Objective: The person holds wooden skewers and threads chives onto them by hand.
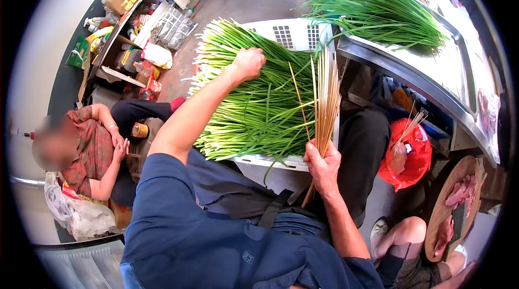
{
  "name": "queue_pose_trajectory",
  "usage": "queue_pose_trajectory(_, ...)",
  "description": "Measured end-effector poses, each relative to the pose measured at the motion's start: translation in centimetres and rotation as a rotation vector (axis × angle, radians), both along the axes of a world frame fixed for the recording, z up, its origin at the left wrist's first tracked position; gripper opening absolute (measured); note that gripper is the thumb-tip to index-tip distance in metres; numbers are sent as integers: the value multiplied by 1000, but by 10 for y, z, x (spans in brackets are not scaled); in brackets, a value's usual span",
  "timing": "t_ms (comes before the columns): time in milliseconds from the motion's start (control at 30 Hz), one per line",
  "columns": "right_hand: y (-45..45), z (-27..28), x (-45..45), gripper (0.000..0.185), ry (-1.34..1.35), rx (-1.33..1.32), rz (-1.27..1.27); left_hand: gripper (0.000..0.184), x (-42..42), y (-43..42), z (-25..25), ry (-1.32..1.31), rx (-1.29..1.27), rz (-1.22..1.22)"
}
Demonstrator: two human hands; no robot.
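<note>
Garlic chives point(238, 121) lie in a thick heap across a white plastic basket point(267, 162), pale stem ends to the left and green leaves to the right. My left hand point(249, 64) is on the upper part of the heap, its fingers curled closed on some chives; the fingertips are partly hidden. Over the basket's right end, my right hand point(323, 165) is closed around a bundle of bamboo skewers point(326, 100), which stand nearly upright and fan out at the top. One skewer point(299, 97) leans apart to the left of the bundle.
More chives point(373, 10) lie on a metal-edged table point(400, 64) at upper right. A red plastic bag point(403, 173) with skewers sits below. Meat point(462, 191) rests on a round wooden board point(437, 216). A person point(89, 154) sits at left beside cluttered shelves point(121, 40).
</note>
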State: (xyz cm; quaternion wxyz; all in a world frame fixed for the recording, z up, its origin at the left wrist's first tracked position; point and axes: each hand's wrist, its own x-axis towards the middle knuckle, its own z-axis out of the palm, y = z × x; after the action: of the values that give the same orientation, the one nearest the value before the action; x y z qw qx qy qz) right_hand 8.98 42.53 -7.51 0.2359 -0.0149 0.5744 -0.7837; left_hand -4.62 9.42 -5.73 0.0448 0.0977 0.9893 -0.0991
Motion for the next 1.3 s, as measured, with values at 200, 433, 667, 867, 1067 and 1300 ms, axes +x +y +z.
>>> queue_pose_trajectory(200,-2,-2,1,10,9,-10,-2,10,11,10,54,-73,590,110)
queue_pose_trajectory(433,-3,-4,2,10,25,-29,-24,7,35,31,84,122,1967,259)
queue_pose_trajectory(667,-2,0,4,11,32,-38,-16,7,36,40,119,464,1982,44)
queue_pose_trajectory(867,1,0,4,11,35,-38,3,14,46,61,80,125,1905,279)
queue_pose_trajectory(1067,2,1,3,7,64,-33,41,14,59,80,59,-47,1960,314)
queue_pose_trajectory(1300,-1,1,3,11,55,-43,23,18,62,90,59,-42,2119,365)
